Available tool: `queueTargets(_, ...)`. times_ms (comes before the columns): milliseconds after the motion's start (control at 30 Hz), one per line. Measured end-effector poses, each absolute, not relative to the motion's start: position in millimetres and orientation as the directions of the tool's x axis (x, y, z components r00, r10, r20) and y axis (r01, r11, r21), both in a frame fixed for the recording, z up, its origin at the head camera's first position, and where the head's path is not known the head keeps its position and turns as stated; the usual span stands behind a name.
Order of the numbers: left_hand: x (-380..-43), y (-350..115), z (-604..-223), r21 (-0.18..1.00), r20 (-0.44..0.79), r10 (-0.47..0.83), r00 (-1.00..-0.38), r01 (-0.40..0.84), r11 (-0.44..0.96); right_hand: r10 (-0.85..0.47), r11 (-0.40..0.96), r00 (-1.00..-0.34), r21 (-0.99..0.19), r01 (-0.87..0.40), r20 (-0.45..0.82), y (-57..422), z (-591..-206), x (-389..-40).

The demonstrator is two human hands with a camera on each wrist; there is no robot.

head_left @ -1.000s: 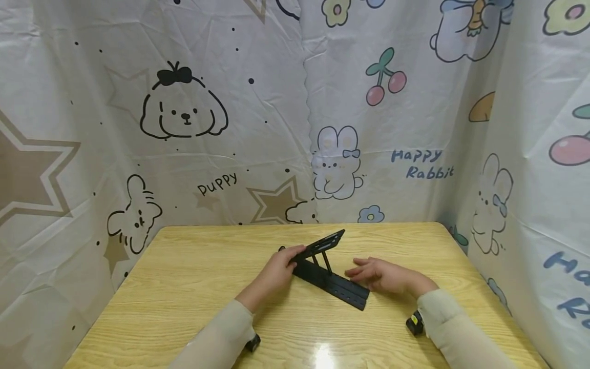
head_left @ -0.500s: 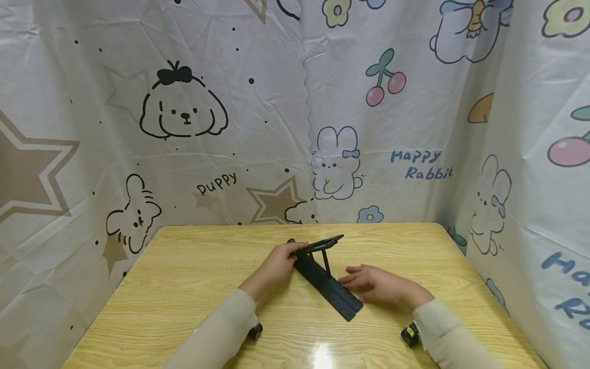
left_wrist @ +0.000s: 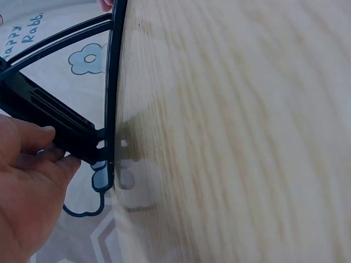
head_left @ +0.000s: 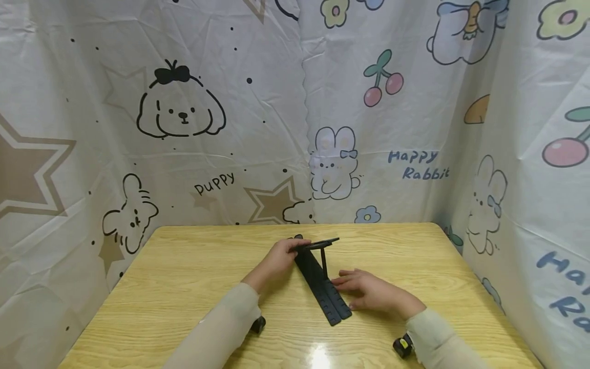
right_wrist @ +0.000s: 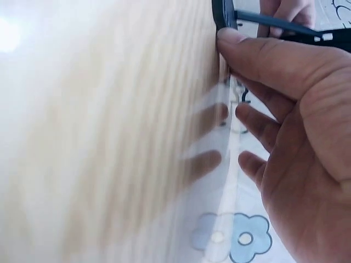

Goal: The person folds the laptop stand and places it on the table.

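Observation:
A black folding stand (head_left: 315, 277) sits on the wooden table, its long base running from far left to near right. The raised panel (head_left: 324, 244) leans up on thin struts. At the far end, my left hand (head_left: 279, 259) pinches the panel near its hinge; the left wrist view shows thumb and fingertips on the panel's lower part (left_wrist: 55, 112). My right hand (head_left: 375, 295) lies along the right side of the base, fingers extended. In the right wrist view its thumb tip touches the base's edge (right_wrist: 220, 13); the index fingertip is partly hidden.
The light wooden table (head_left: 198, 266) ends at a patterned white curtain (head_left: 272, 128) behind and at the sides. A small black device (head_left: 403, 346) sits at the right wrist, another black device (head_left: 258, 325) at the left.
The stand has turned clockwise on the table: its near end swung left and toward me, its far end right and away. My right hand moved left with it; my left hand kept its hold.

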State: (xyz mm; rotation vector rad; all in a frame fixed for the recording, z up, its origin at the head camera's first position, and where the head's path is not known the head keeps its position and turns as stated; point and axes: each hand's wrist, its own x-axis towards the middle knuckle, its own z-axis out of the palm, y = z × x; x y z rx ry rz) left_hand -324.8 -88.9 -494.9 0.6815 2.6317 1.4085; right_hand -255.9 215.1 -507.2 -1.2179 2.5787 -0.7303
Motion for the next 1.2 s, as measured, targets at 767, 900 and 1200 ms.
queueTargets(767, -347, -92, -503, 0.921, 0.137, 0.468, -0.873, 0.287, 0.265, -0.633, 0.652, -0.773, -0.506, -0.564, 0.045, 171, -511, -230)
queueTargets(900, -352, -92, -505, 0.927, 0.151, 0.473, -0.868, 0.291, 0.237, -0.607, 0.676, -0.793, -0.494, -0.546, 0.046, 161, -510, -225)
queueTargets(1200, -355, -93, -508, 0.943, 0.189, 0.479, -0.857, 0.294, 0.153, -0.566, 0.707, -0.823, -0.491, -0.509, 0.039, 154, -504, -221)
